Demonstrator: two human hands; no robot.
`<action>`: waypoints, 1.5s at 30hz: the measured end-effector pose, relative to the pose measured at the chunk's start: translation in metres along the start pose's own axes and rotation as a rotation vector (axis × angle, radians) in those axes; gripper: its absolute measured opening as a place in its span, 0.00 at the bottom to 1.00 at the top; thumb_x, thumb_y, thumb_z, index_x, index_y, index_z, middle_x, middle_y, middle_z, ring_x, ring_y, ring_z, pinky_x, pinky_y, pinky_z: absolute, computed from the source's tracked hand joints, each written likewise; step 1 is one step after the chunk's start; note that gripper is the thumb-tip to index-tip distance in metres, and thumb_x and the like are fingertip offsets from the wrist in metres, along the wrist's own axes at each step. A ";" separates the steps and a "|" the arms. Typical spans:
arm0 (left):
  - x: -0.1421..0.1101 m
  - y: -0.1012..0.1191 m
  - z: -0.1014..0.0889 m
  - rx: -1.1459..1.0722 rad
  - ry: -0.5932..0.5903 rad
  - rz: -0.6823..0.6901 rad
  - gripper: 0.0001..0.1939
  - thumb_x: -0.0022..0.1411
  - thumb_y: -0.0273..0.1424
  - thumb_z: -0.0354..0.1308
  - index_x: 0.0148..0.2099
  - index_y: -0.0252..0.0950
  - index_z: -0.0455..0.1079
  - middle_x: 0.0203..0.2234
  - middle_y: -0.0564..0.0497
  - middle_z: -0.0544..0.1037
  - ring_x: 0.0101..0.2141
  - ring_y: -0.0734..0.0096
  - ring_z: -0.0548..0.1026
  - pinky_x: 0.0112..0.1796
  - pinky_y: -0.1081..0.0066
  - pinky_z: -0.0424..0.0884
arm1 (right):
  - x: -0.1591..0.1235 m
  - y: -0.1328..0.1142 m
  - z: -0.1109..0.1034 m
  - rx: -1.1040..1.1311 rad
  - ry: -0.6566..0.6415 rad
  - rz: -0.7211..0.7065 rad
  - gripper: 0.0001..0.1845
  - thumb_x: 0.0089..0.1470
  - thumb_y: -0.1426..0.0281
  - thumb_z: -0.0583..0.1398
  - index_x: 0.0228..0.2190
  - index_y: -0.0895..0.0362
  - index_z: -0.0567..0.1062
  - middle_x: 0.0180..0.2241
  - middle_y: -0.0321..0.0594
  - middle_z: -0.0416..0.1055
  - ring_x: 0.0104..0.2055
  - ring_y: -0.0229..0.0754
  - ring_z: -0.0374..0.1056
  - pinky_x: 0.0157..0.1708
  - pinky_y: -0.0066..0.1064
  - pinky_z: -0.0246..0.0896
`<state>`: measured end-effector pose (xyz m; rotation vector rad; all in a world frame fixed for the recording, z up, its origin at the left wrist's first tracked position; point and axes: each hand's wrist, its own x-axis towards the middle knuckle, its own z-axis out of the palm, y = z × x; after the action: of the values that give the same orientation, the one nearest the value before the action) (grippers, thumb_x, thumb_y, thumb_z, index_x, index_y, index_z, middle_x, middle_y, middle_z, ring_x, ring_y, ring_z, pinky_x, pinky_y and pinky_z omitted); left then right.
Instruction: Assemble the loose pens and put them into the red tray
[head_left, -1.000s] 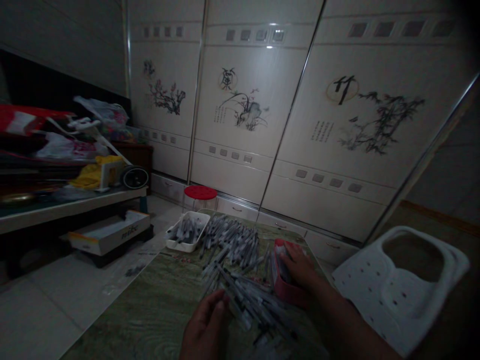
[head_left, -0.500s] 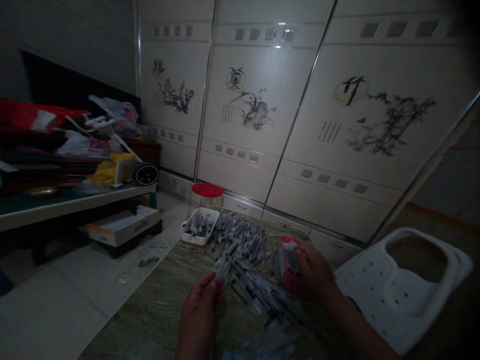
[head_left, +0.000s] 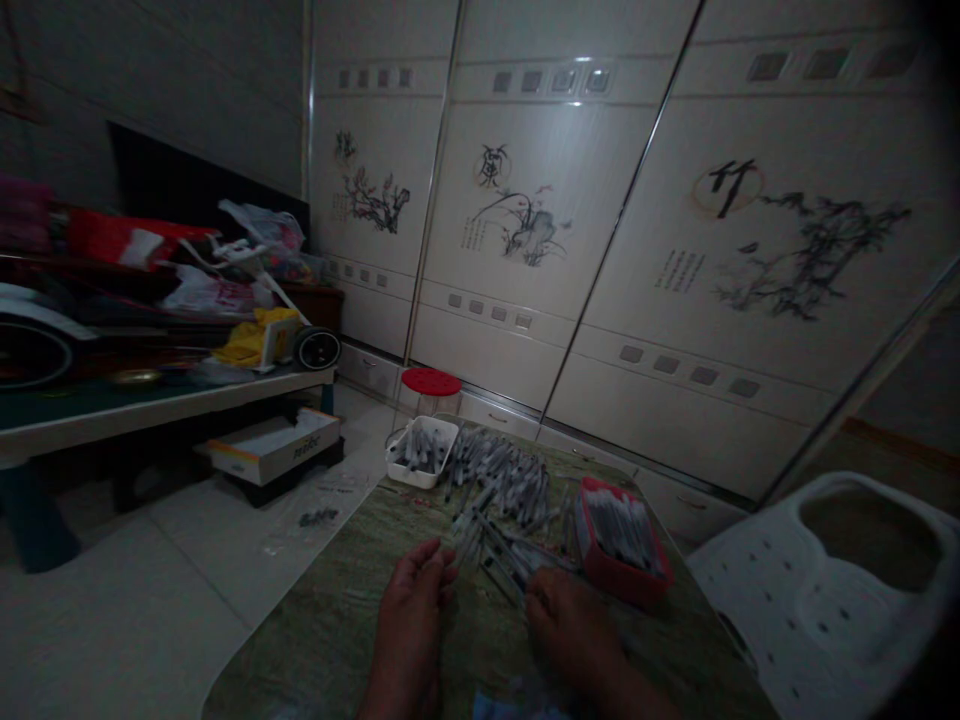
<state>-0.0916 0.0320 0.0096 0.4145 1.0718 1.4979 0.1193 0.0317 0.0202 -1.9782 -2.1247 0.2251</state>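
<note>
A heap of thin grey pens (head_left: 502, 490) lies on a green marbled table (head_left: 330, 625). My left hand (head_left: 409, 610) rests at the near edge of the heap, fingers bent together on one or two pens. My right hand (head_left: 566, 625) lies over the near pens beside it, fingers curled down; what they hold is hidden in the dim light. A red tray (head_left: 619, 575) filled with pens sits just right of the heap, apart from my right hand. A white tray (head_left: 420, 455) with several pens stands at the table's far left corner.
A white plastic chair (head_left: 847, 590) stands at the right. A red-lidded jar (head_left: 429, 388) sits behind the table by the painted wardrobe doors (head_left: 600, 230). At the left, a low cluttered bench (head_left: 150, 390) has an open box (head_left: 274, 445) beneath it.
My right hand has left the red tray and come down to the near pens. My left hand stays at the heap's edge. The view has shifted left.
</note>
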 end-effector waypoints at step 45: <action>0.012 -0.012 -0.002 0.061 -0.032 -0.013 0.28 0.51 0.42 0.73 0.51 0.34 0.76 0.37 0.45 0.83 0.36 0.63 0.78 0.39 0.65 0.71 | 0.019 -0.003 -0.002 -0.079 -0.196 0.165 0.08 0.59 0.71 0.61 0.33 0.56 0.82 0.37 0.46 0.83 0.40 0.49 0.78 0.33 0.34 0.56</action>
<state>-0.0893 0.0413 -0.0047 0.4720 1.0946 1.4456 0.1153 0.0503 0.0239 -2.2644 -2.1135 0.3838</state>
